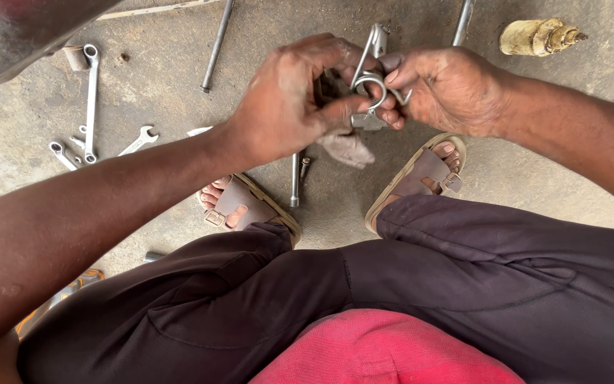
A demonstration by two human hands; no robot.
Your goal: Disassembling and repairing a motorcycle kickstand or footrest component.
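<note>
At about ten o'clock in the view, several bare steel combination spanners [91, 99] lie scattered on the stained grey concrete floor [165, 78], with a shorter open-ended spanner [138, 141] just to their right. Toward the middle, the left hand [289, 99] is curled nearly closed, its fingers bent in tight and its thumb and fingertips pinched on a small grey metal part with a bent wire loop [372, 85], which sits at roughly twelve o'clock, held up above the floor between both hands. A crumpled grey rag [348, 148] hangs below that hand; whether the hand grips it or it only dangles from the part cannot be told. The metal part is dull, greasy silver: a flat narrow strip stands up at its top, a round wire ring curls across its front, and a blockier piece shows at its lower end, mostly hidden by fingers. To its right, at one o'clock, the right hand [453, 89] is also mostly closed, its fingertips pressed on the wire loop from the other side, touching the left hand's fingers. Below the hands, two brown strapped sandals [421, 174] rest on the floor, a thin steel rod [294, 178] lying between them. At two o'clock, well apart, lies a dirty yellowish cylindrical fitting [538, 37].
</note>
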